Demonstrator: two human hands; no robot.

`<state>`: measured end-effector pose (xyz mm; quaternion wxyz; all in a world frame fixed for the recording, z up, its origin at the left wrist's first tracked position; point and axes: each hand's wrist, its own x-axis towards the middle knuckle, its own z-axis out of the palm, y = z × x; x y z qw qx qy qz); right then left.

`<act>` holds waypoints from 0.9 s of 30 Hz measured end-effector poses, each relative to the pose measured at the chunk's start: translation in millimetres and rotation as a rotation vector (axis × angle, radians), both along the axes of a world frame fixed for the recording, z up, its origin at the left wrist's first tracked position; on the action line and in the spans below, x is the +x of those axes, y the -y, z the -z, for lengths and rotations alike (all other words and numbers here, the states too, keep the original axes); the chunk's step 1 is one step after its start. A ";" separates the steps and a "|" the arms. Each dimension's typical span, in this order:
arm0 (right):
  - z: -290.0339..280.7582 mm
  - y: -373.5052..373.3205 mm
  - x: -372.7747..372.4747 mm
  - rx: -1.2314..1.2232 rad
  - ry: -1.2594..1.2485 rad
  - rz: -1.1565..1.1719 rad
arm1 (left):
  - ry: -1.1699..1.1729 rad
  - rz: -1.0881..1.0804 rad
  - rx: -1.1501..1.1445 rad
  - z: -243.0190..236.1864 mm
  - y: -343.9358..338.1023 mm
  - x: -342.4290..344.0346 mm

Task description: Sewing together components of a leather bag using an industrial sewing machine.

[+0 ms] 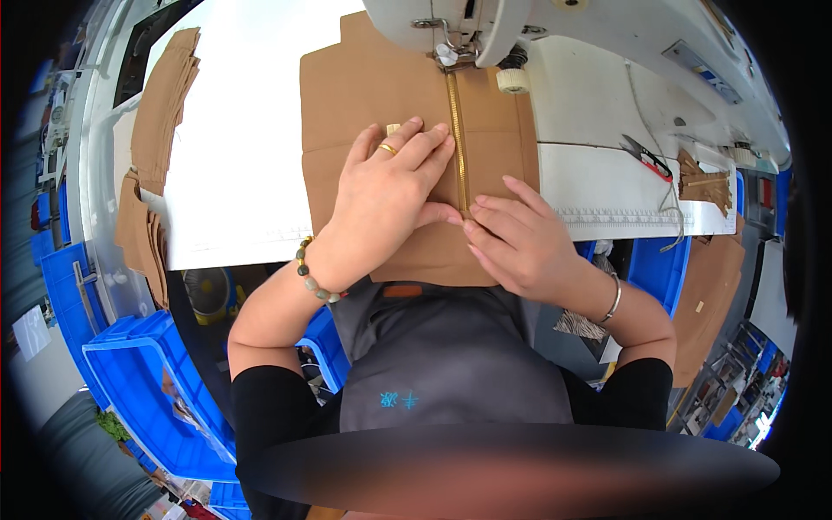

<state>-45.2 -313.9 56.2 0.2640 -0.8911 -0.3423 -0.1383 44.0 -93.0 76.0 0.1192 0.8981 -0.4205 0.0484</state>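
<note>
A brown fabric piece (373, 82) lies under the head of a sewing machine (451, 26). A gold-toothed zipper (460, 156) runs down it from the presser foot (457, 59). My left hand (386, 186) rests flat on the fabric left of the zipper, fingers stretched, its thumb tip by the zipper's near end. Just right of that end, my right hand (520, 234) touches the fabric with its fingertips, fingers slightly bent and apart. The zipper's lowest bit is hidden by fingertips. A small cream tab (393, 129) shows beside my left fingers.
Stacked brown fabric pieces (165, 113) lie along the table's left side. Red-handled thread snips (647, 158) and small brown scraps (704, 184) are at right. Blue bins (156, 373) stand below on the left, another blue bin (659, 273) at lower right. More brown fabric (706, 303) hangs there.
</note>
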 end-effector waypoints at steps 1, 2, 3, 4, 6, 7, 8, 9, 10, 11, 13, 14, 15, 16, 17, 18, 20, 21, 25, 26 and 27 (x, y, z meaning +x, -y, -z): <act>-2.9 5.3 6.0 0.000 -0.008 0.002 | 0.001 0.005 0.013 -0.6 0.2 0.3; -5.5 10.9 13.4 0.000 -0.079 -0.068 | 0.009 0.004 0.014 -1.3 0.7 0.6; -7.6 14.7 20.8 0.044 -0.109 -0.124 | 0.012 0.004 0.016 -2.0 1.4 0.6; -9.1 17.4 27.8 0.007 -0.147 -0.134 | 0.009 0.007 0.027 -2.7 2.0 0.7; -10.2 19.6 40.8 -0.090 -0.069 0.093 | 0.004 -0.003 0.041 -4.2 3.8 -0.9; -10.0 19.2 46.1 -0.136 -0.079 0.114 | -0.007 -0.010 0.056 -5.0 4.1 -1.1; -9.9 18.1 48.7 -0.125 -0.058 0.117 | -0.008 -0.012 0.061 -5.7 4.1 -0.7; -9.6 17.2 50.5 -0.160 -0.058 0.108 | 0.005 -0.002 0.049 -6.0 4.5 -0.3; -9.4 16.4 51.5 -0.209 -0.075 0.102 | 0.014 0.008 0.047 -6.2 4.7 0.2; -9.4 16.3 51.5 -0.200 -0.056 0.098 | 0.020 0.006 0.033 -6.6 4.8 0.4; -9.1 16.4 51.5 -0.238 -0.063 0.098 | 0.018 0.015 0.049 -7.3 4.7 1.8; -8.4 16.8 52.5 -0.237 -0.054 0.089 | 0.022 0.009 0.036 -7.3 4.8 3.6; -7.6 17.1 54.1 -0.245 -0.031 0.101 | 0.027 0.009 0.031 -7.3 5.1 6.4; -6.5 17.2 55.9 -0.259 -0.018 0.115 | 0.019 0.009 0.040 -7.1 5.5 9.3; -5.3 17.6 58.8 -0.256 -0.008 0.111 | 0.031 0.007 0.024 -6.8 6.3 12.8; -3.9 17.8 62.1 -0.248 -0.001 0.121 | 0.017 -0.004 0.031 -6.3 7.3 17.0; -1.3 18.4 69.2 -0.242 0.006 0.128 | 0.003 -0.017 0.037 -5.6 8.6 25.0; -0.3 18.5 72.7 -0.230 0.022 0.131 | 0.004 -0.013 0.037 -5.6 8.8 29.0; 1.8 18.9 85.8 -0.241 0.023 0.154 | 0.004 -0.012 0.006 -4.5 9.9 44.2; 2.3 18.6 88.7 -0.232 0.032 0.147 | 0.004 -0.013 0.006 -4.0 10.2 48.0; 2.8 18.0 91.7 -0.242 0.042 0.164 | 0.024 -0.004 -0.009 -3.5 10.6 51.9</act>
